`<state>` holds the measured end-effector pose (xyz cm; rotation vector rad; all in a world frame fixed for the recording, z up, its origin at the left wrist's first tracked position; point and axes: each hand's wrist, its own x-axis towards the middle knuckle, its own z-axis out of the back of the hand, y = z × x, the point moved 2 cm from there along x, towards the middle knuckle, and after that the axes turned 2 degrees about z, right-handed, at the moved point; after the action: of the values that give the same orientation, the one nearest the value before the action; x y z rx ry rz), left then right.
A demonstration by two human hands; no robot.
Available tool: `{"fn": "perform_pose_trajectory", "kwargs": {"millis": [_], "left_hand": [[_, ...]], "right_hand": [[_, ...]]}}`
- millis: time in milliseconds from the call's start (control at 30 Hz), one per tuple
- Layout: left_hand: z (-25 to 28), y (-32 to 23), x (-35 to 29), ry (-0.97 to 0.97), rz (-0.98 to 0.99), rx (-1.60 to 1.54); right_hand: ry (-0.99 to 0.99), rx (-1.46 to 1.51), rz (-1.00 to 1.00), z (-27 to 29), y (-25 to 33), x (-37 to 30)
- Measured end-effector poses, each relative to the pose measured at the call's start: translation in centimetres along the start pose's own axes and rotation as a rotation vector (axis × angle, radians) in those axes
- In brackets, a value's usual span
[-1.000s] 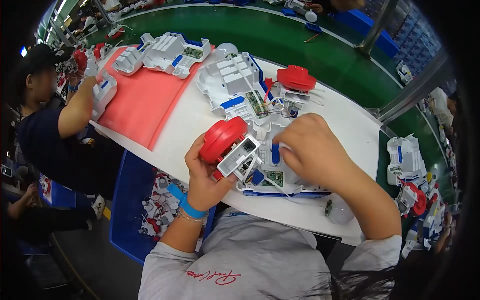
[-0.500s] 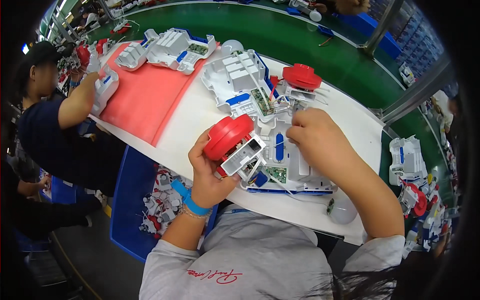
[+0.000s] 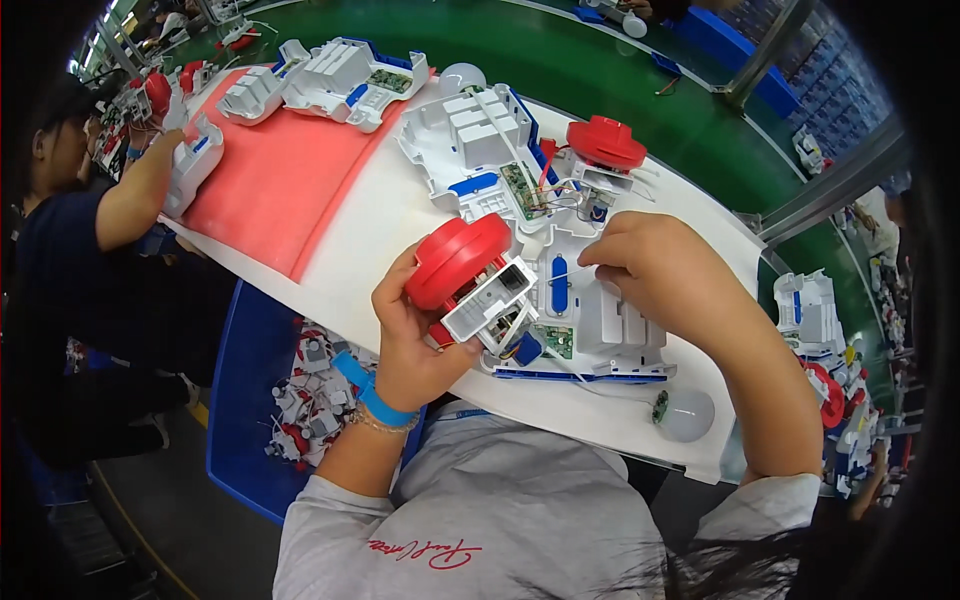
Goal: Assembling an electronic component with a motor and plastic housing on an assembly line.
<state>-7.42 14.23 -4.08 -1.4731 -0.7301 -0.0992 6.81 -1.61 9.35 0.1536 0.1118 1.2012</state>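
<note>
My left hand (image 3: 418, 362) is closed around a red round part with a white bracket (image 3: 457, 262), held tilted over the work table. Loose wires and a small blue connector (image 3: 526, 348) hang below the bracket. Under it lies an open white plastic housing shell (image 3: 605, 330) with a blue oval inlay, a green circuit board (image 3: 557, 341) and a blue lower edge. Over that shell, my right hand (image 3: 655, 262) pinches the end of what looks like a thin white wire (image 3: 567, 275). A cable runs from the shell area to a white bulb-shaped dome (image 3: 687, 414) at the near right.
Behind stands a second shell (image 3: 470, 140) wired to another red part (image 3: 606, 143). More shells (image 3: 345, 80) lie on a pink foam sheet (image 3: 275, 180) at the left, where a co-worker handles one. A blue bin (image 3: 235, 400) of parts stands below the table (image 3: 345, 310).
The red part in my left hand is turned slightly. My right hand has shifted a little right, still pinched. The whole view has moved slightly, and the co-worker leans further left.
</note>
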Motion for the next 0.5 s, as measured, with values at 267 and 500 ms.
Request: {"fn": "perform_pose_trajectory", "kwargs": {"millis": [267,500], "left_hand": [[0.1,-0.4,0.3,0.007,0.009,-0.008],[-0.2,-0.6,0.4,-0.009,-0.006,0.041]], "right_hand": [[0.047,0.454,-0.083,0.4,0.0,0.0],[0.261,0.742,-0.267,-0.6,0.8,0.4]]}}
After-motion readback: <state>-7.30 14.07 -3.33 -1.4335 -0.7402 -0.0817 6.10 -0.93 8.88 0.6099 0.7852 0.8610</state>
